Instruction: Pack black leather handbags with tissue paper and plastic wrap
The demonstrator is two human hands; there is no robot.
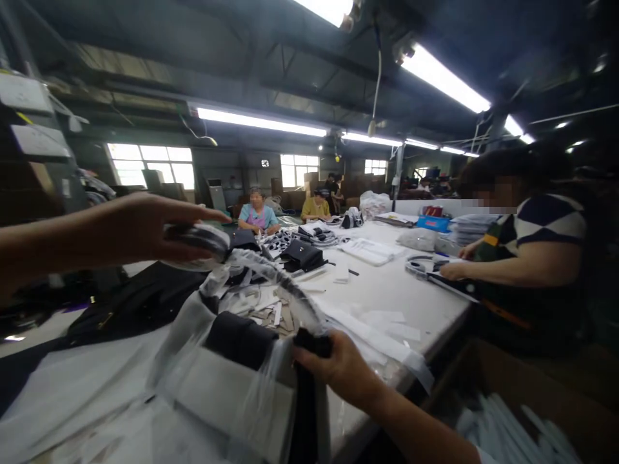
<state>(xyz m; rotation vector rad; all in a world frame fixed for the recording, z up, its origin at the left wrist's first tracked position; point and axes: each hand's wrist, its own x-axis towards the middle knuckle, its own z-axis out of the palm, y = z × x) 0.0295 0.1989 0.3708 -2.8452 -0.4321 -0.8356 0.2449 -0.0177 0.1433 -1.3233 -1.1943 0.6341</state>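
Note:
At the left my left hand closes thumb and fingers around a rounded, roll-like thing in grey, black and white, blurred by motion. My right hand grips a black strap end at the near side of a bag. The bag is pale grey and black, partly under thin clear plastic. Its handle, wrapped in white and clear film, arches from near the roll-like thing to my right hand. Inside the bag's opening a black rolled piece shows.
Paper scraps and a black bag lie on the long white table. A co-worker handles a grey strap at the right edge. Below, a cardboard box contains white strips. Black material is on the left.

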